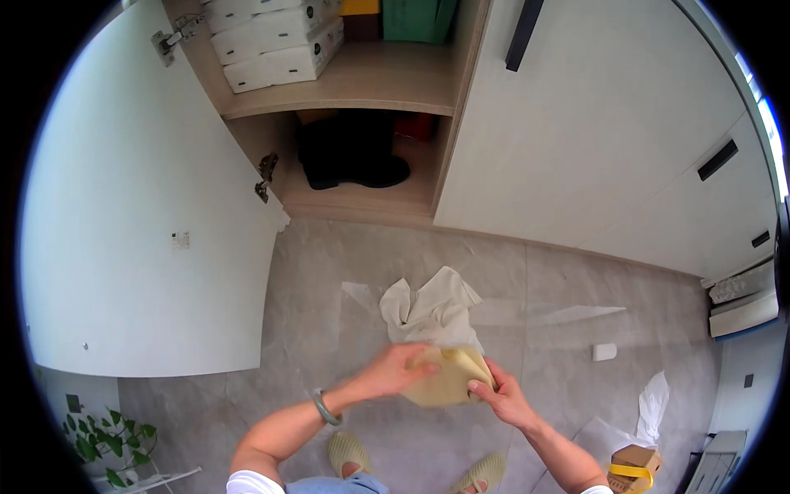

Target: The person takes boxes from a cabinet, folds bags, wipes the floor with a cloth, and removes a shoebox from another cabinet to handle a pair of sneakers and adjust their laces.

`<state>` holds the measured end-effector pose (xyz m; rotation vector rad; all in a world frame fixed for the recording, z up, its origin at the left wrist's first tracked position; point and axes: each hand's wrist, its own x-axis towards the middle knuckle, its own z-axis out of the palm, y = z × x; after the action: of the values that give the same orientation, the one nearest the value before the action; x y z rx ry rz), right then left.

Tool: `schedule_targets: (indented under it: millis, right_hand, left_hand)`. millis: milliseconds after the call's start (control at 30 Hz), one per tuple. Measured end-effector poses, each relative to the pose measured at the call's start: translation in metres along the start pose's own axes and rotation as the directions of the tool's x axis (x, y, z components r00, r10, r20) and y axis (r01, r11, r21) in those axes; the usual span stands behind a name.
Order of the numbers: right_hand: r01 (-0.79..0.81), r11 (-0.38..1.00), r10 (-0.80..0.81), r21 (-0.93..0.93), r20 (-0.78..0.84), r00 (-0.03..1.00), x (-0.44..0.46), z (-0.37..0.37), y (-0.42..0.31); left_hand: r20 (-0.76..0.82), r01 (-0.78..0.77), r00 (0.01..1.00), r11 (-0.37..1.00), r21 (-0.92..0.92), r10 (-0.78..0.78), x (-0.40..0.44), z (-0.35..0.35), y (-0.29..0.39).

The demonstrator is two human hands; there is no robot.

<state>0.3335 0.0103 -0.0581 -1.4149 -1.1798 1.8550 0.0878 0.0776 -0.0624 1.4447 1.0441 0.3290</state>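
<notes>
The pale yellow sheet (444, 389) was located above the floor (321, 296), in front of the person's body, between the two hands. The right hand (504, 399) was clamped on the sheet's right edge, with the thumb on the near face and the fingers behind. The left hand (403, 370) extended across the sheet's left part; its fingers were blurred, and whether they were pinched together on the material or only lay against it could not be told. A bracelet (327, 408) encircled the left wrist.

Directly beyond the sheet, a crumpled cream cloth (432, 305) lay on the floor; contact between the two could not be determined. A small white object (605, 352) lay to the right, well apart from the hands. Farther right and nearer the person, a brown box (632, 461) with a yellow band stood near a piece of white plastic (652, 409).

Ahead, the cabinet door (148, 222) stood open. Black boots (346, 152) occupied the lower compartment; white boxes (276, 41) were stacked on the shelf (370, 78) above.
</notes>
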Motion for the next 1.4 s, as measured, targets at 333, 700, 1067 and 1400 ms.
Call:
schedule_targets:
  millis: [333, 700, 1067, 1400]
  right_hand:
    - [0.068, 0.979, -0.034, 0.191, -0.176, 0.984, -0.006, -0.028, 0.021]
    - [-0.084, 0.957, 0.173, 0.278, -0.313, 0.934, -0.050, -0.034, 0.054]
    - [-0.228, 0.947, 0.283, 0.227, -0.252, 0.926, -0.062, -0.026, 0.066]
    - [-0.208, 0.970, 0.220, 0.126, -0.085, 0.972, -0.045, -0.010, 0.057]
  left_hand:
    - [-0.917, -0.415, 0.156, 0.866, 0.278, 0.368, 0.180, -0.177, -0.001]
    - [-0.767, 0.562, 0.260, 0.554, 0.614, 0.587, 0.336, -0.198, 0.000]
    - [-0.418, -0.073, 0.393, 0.481, 0.874, 0.819, 0.279, -0.204, -0.037]
    - [-0.773, 0.046, 0.583, 0.960, -0.277, -0.251, -0.072, -0.020, -0.227]
